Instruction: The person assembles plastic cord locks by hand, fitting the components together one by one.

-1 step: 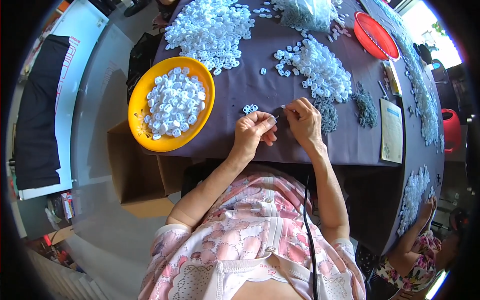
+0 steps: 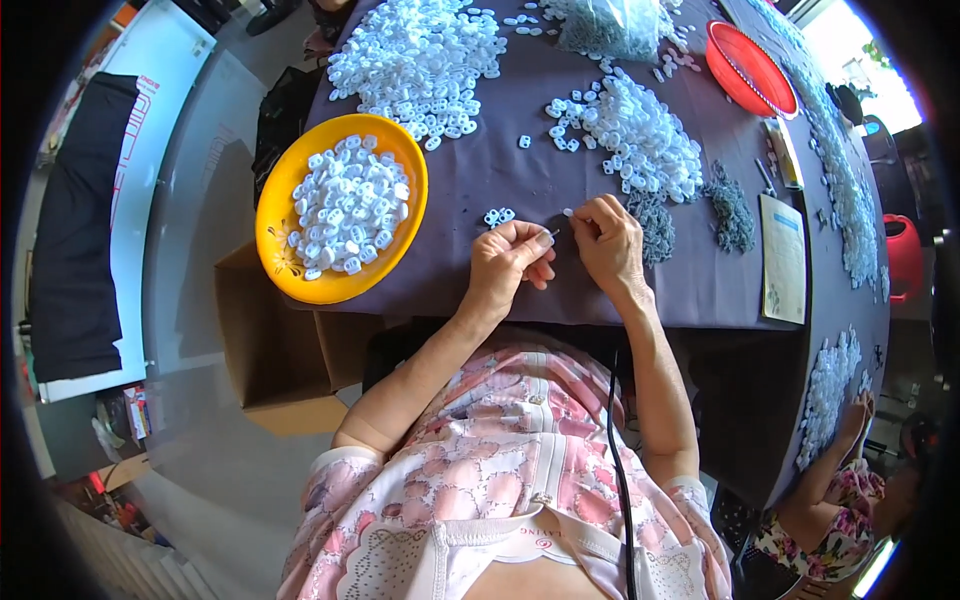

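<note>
Both my hands are close together over the front edge of a cloth-covered table (image 2: 480, 180). Thumb and fingers of my left hand (image 2: 510, 262) are pinched on a small dark grey piece (image 2: 555, 233), whose tip pokes out to the right. My right hand (image 2: 608, 245) pinches a small white plastic piece (image 2: 567, 212), mostly hidden by the fingers. Just beyond my left hand lies a little cluster of white oval plastic pieces (image 2: 498, 216) with holes. Beside my right hand is a pile of small grey parts (image 2: 655, 230).
At left stands a yellow bowl (image 2: 275, 215) of white pieces. Behind are heaps of white pieces (image 2: 415, 70), a clear bag of grey parts (image 2: 610, 30) and a red basket (image 2: 728, 75). A booklet (image 2: 783, 260) lies right. Another person's arm (image 2: 835, 445) rests at lower right.
</note>
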